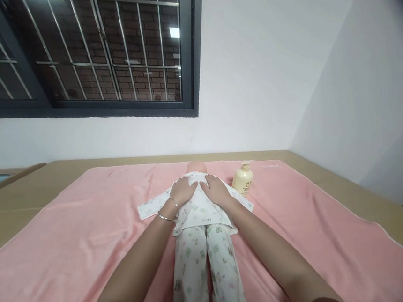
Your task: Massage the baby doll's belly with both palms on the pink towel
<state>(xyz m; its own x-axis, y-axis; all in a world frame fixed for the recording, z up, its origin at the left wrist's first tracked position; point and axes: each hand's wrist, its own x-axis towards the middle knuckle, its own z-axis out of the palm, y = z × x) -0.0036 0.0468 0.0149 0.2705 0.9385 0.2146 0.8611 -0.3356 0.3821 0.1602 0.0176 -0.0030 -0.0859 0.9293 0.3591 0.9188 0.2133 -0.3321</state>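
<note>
A baby doll (pixel 196 166) lies on a pink blanket with its head toward the wall. It is dressed in a white patterned top (pixel 201 207) and matching trousers (pixel 190 269), sleeves spread to both sides. My left hand (pixel 183 191), with a silver bangle on the wrist, rests flat on the left of the doll's upper body. On the right of it lies my right hand (pixel 216 189), also flat with the fingers stretched out. Both thumbs point inward, close to each other. Neither hand grips anything. The doll's feet are cut off by the lower frame edge.
A pale yellow pump bottle (pixel 242 179) stands beside the doll's right-hand sleeve. The pink blanket (pixel 89 236) has loose folds and covers a tan surface (pixel 334 177). Behind it rise a white wall (pixel 244 72) and a dark-framed barred window (pixel 108 51).
</note>
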